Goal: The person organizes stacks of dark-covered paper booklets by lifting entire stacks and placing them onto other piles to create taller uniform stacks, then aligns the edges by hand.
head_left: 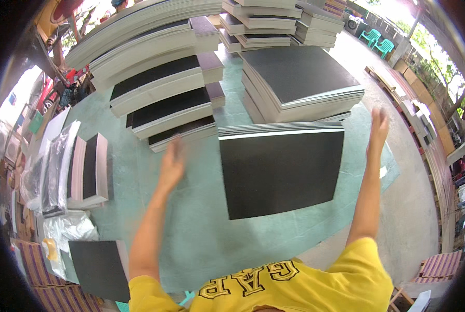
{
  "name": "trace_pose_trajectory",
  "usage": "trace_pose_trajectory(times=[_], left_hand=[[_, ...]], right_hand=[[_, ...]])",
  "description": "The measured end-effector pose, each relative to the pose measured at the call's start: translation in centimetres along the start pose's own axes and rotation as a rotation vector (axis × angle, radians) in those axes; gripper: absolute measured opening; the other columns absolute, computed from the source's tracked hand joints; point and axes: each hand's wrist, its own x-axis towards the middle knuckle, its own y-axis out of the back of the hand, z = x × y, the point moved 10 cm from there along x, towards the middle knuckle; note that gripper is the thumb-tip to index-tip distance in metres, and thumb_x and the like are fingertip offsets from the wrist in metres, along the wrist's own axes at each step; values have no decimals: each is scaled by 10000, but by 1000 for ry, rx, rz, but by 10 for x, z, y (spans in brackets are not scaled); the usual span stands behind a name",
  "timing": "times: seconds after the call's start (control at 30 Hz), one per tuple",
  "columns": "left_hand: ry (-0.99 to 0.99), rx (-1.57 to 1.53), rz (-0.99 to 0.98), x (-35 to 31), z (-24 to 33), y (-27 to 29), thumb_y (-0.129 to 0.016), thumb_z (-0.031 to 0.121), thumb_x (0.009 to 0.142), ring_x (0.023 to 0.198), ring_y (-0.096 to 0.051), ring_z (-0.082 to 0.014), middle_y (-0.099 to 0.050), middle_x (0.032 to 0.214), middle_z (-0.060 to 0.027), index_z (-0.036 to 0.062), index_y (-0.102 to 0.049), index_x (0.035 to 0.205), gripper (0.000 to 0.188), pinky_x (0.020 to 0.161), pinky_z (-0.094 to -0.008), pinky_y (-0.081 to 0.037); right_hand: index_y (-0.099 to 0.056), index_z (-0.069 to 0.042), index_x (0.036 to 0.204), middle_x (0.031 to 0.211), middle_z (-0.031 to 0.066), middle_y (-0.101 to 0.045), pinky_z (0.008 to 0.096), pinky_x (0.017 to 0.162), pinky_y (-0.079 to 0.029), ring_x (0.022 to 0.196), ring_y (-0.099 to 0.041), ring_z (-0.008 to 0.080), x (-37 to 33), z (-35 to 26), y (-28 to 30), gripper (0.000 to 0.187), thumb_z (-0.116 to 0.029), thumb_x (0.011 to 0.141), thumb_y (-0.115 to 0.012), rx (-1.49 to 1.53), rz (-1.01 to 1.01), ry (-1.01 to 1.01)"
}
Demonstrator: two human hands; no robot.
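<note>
Between my two hands a bundle of black sheets point(282, 171) with pale edges is tilted up on the green tabletop point(201, 229), its layered edges fanned along the top. My left hand point(172, 164) is to the left of the bundle, apart from it and close to the lowest black-topped stack point(183, 130). It is blurred, with fingers stretched out and nothing seen in them. To the right of the bundle, my right hand point(379, 127) is raised with fingers extended, holding nothing. A large stack of dark-topped sheets point(300, 75) lies just behind the bundle.
Stepped stacks of thick boards point(154, 78) fill the far left, and more stacks point(263, 23) stand at the back. Plastic-wrapped bundles point(55, 166) and a black board point(100, 268) lie at the left. Pallets point(414, 125) line the right side, beyond the table edge.
</note>
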Motion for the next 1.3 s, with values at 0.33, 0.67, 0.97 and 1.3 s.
trace_pose_trajectory(times=[0.33,0.67,0.97,1.3], left_hand=[[553,-490,377,-125,-33,-133,-420,434,942,1009,-525,-203,-586,1105,-142,-58,-538,1153,548,905,-331,-388],[6,-512,490,36,218,-82,-466,433,925,881,-525,-129,-607,979,-79,-77,-573,1046,536,798,-275,-413],[334,492,205,207,185,-180,-513,589,801,1053,-560,-382,-588,1091,-262,-76,-608,1034,711,901,-419,-436],[429,491,106,197,171,-194,-537,727,693,972,-605,-368,-595,1035,-303,-144,-586,1016,929,831,-395,-470]], right_hand=[[-573,57,1073,1004,112,-620,320,796,-453,880,-575,183,-171,174,-5,477,-311,799,-704,216,-488,-669],[-514,62,1167,1016,143,-616,334,802,-452,912,-584,220,87,-22,-41,569,-383,834,-638,227,-536,80],[-537,59,1132,976,155,-622,339,704,-492,828,-613,232,248,81,-164,679,-474,743,-697,-503,-957,56],[-595,86,1038,988,145,-634,327,828,-445,901,-602,224,189,155,-136,447,-304,826,-650,36,-983,-476]])
